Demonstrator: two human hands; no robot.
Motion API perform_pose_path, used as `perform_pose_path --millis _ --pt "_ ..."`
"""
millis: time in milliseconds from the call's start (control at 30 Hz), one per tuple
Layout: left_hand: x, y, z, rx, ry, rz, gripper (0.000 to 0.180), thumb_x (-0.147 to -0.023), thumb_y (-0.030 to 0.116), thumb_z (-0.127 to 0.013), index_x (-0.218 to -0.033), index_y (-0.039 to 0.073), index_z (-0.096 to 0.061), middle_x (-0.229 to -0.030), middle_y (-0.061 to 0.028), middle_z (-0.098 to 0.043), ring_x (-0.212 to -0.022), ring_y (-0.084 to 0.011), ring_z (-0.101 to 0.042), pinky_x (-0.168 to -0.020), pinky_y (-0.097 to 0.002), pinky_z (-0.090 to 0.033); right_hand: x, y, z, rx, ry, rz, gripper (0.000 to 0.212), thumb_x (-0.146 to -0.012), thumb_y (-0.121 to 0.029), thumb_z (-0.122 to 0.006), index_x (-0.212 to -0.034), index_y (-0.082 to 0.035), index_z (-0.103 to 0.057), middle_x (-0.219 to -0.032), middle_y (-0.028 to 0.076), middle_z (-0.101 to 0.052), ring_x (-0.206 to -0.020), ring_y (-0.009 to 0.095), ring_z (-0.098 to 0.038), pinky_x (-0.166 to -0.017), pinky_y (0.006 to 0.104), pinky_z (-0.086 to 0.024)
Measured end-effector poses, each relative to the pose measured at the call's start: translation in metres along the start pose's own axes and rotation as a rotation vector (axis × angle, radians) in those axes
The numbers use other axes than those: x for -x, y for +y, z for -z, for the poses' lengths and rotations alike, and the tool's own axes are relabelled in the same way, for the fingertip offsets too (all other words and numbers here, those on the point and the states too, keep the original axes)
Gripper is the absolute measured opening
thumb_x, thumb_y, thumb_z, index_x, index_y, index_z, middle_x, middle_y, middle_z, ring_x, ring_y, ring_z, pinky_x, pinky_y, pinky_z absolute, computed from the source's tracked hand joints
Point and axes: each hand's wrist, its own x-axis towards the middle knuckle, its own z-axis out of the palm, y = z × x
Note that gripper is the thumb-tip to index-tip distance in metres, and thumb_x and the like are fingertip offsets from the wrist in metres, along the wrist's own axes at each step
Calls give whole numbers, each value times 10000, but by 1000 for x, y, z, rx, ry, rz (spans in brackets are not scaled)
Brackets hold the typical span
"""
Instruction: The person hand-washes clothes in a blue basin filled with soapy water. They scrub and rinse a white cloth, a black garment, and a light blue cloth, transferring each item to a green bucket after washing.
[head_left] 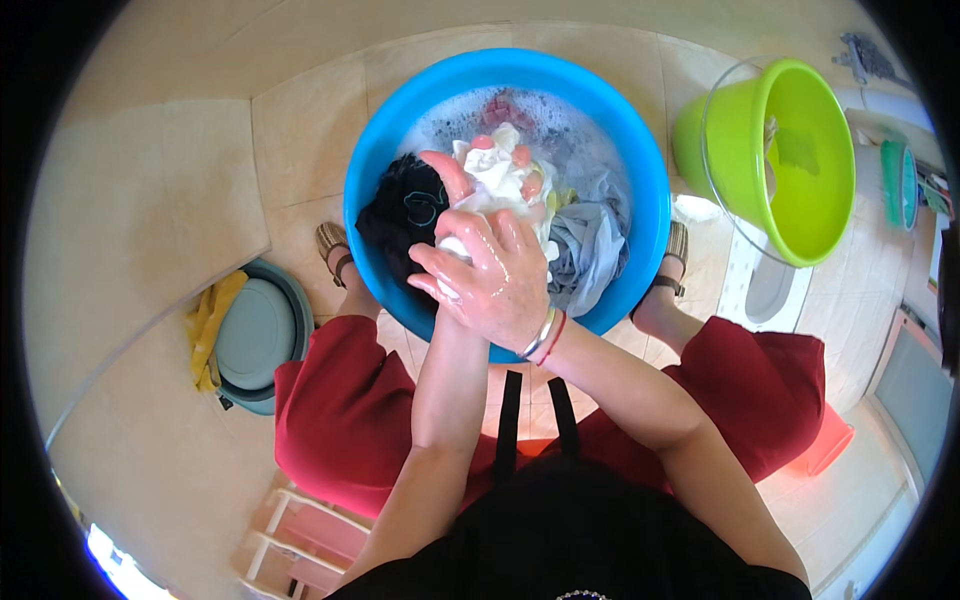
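Note:
A bunched, soapy white cloth (497,172) is held over the middle of a large blue basin (368,110). My left hand (455,182) is curled round it, with the thumb and several fingertips showing at the far side; its palm is hidden. Across my left wrist lies my right hand (495,280), its wet fingers bent over another part of the white cloth. In the basin, dark clothing (400,210) sits to the left and light blue-grey cloth (590,245) to the right. Sudsy water (560,125) fills the far part, where a reddish cloth (503,108) shows.
A lime-green bucket (690,140) with a wire handle stands tilted in view at the right. At the left, a grey-green basin (258,330) has a yellow cloth (215,325) beside it. My sandalled feet flank the blue basin. A pink stool (310,535) is at lower left.

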Motion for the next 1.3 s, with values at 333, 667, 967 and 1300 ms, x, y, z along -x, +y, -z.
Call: perform_pose_path --millis 333,667,967,1300 --pt "15 -19 -7 -176 411 -156 422 -835 603 -584 -782 188 -528 -716 14 -499 -694 -140 -480 -602 -300 -393 -6 9 9 -128 138 -102 185 -629 -159 -781 -700 -132 -612 -738 36 -531 -648 239 -575 -527 344 -474" --pt "19 -36 -17 -542 781 -380 236 -848 299 -647 -749 112 -542 -801 -8 -565 -759 -143 -559 -725 -278 -461 7 92 -1 -43 -72 -470 177 -846 -260 -548 -816 -144 -679 -851 118 -643 -740 324 -632 -614 433 -497" --pt "3 22 60 -495 576 -420 441 -999 291 -453 -1368 54 -410 -1301 -73 -500 -1151 -194 -503 -977 -354 -394 24 196 -24 -177 -28 -599 320 -878 -348 -612 -945 -38 -662 -1003 209 -580 -949 375 -553 -832 404 -456" --pt "-26 26 158 -874 873 -243 474 -897 -51 -485 -1353 78 -482 -1232 -105 -572 -957 -173 -595 -803 -305 -497 58 229 -103 168 -455 -258 414 -743 40 -530 -1125 -110 -593 -1190 123 -528 -917 403 -544 -789 436 -493"
